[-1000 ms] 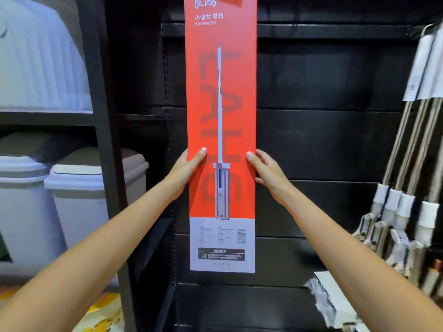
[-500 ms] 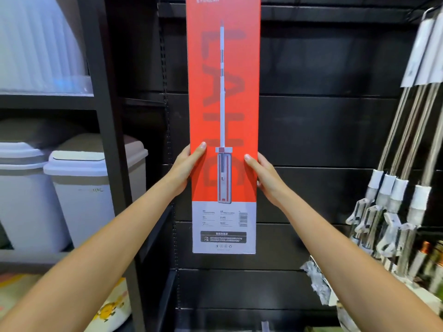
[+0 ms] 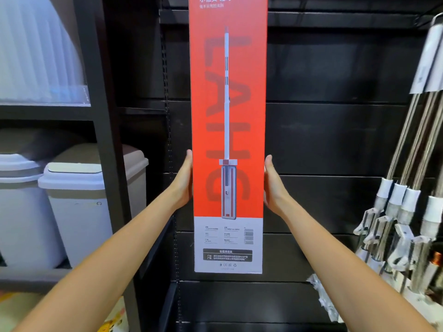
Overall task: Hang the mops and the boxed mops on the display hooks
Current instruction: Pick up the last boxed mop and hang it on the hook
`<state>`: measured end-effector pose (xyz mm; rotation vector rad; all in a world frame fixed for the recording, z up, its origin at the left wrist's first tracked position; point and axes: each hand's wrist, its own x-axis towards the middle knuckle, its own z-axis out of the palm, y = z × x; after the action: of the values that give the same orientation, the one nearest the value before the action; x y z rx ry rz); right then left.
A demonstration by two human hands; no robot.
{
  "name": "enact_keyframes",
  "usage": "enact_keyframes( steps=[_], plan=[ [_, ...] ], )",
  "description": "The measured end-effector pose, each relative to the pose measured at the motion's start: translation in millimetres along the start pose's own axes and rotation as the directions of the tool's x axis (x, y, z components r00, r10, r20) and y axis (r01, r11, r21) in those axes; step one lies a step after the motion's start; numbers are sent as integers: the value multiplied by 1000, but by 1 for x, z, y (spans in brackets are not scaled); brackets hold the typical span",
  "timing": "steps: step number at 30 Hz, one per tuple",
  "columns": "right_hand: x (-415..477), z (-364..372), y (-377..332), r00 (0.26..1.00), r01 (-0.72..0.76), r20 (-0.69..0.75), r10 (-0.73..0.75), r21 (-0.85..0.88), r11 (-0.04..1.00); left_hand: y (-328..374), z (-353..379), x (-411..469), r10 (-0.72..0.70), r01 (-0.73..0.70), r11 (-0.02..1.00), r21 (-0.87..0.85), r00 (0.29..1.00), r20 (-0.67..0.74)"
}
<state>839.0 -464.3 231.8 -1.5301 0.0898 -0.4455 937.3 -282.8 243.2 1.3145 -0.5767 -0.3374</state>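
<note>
**Kid:** Hands first! Where are they?

**Helper:** Left hand (image 3: 184, 182) is pressed flat on the left edge of the boxed mop (image 3: 229, 130). Right hand (image 3: 272, 185) is pressed flat on the right edge. The fingers are straight, not curled, and the box is squeezed between the two palms.

**Kid:** What does the box look like?

**Helper:** It is tall and thin. Most of it is red, with a picture of a white mop and big faded letters. The bottom part is white with small print and a barcode.

**Kid:** Where is the box?

**Helper:** It stands straight up in front of the black wall panel (image 3: 335, 130). Its top goes out of the picture, so I cannot tell if it hangs on a hook.

**Kid:** What is to the right of the box?

**Helper:** Some mops (image 3: 405, 164) hang there, well apart from the box. They have shiny metal poles, white collars and paper tags on top.

**Kid:** And to the left of the box?

**Helper:** A black shelf post (image 3: 103, 140) stands near it. Past the post sit two bins: a white bin with a brown lid (image 3: 91, 200) and a grey bin (image 3: 21, 207) just beside it.
</note>
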Motion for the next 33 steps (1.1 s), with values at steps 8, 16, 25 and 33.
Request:
enact_keyframes(
  steps=[8, 16, 25, 33],
  plan=[
    [15, -5, 6, 999, 25, 20, -25, -1, 1000, -6, -5, 10, 46, -49, 997, 62, 998, 52],
    [43, -21, 20, 992, 130, 11, -129, -121, 984, -8, -13, 27, 159, -162, 979, 126, 987, 33],
    [40, -8, -1, 997, 82, 4, -82, -193, 978, -5, -10, 41, 120, -129, 974, 187, 991, 54],
    [39, -18, -3, 967, 251, 34, -251, -239, 938, 1, -7, 31, 176, -175, 957, 230, 984, 17]
  ],
)
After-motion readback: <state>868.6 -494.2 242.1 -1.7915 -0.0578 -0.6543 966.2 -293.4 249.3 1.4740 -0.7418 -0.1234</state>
